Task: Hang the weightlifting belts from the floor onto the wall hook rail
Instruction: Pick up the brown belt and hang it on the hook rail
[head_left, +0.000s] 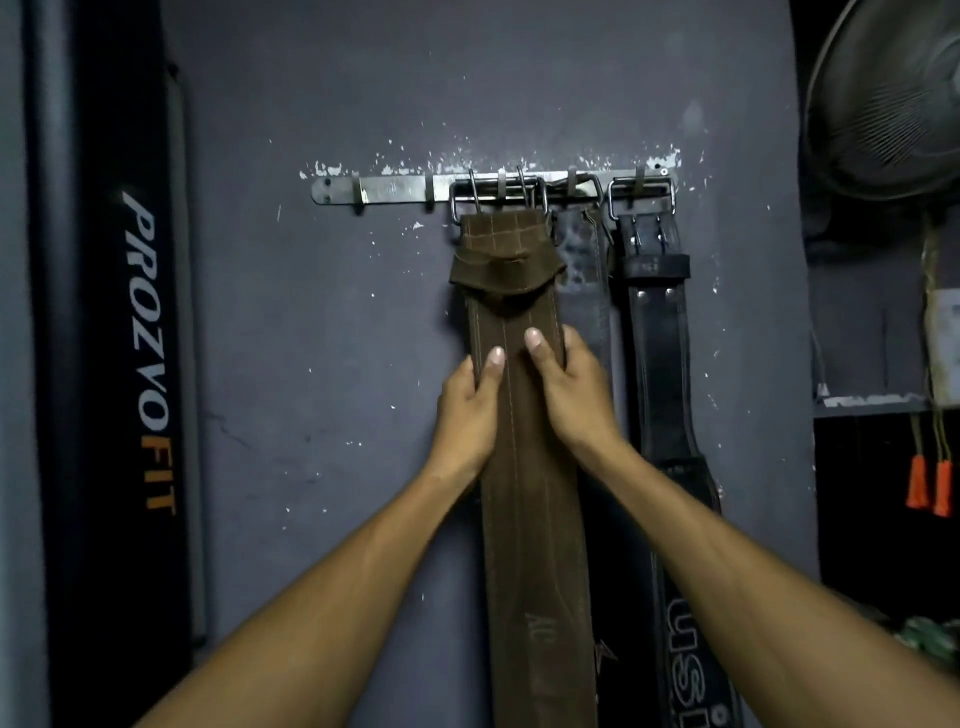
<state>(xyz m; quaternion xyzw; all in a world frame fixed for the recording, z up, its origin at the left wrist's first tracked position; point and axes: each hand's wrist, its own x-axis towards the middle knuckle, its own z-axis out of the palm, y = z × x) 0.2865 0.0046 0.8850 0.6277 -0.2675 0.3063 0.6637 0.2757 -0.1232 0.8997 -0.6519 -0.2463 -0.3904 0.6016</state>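
A brown suede belt (524, 499) hangs down the wall, its metal buckle at the steel hook rail (395, 188). My left hand (467, 405) grips the belt's left edge, thumb on its face. My right hand (566, 389) grips the right edge the same way, slightly higher. A black leather belt (657, 364) hangs by its buckle from a hook at the rail's right end. Between the two, a darker grey belt (584, 260) hangs mostly hidden behind the brown one.
The rail's left hooks (358, 200) are bare. A black padded column printed PROZVOFIT (140, 338) stands at the left. A wall fan (888, 98) is at the upper right, above a shelf (872, 402) and orange-handled cords (930, 486).
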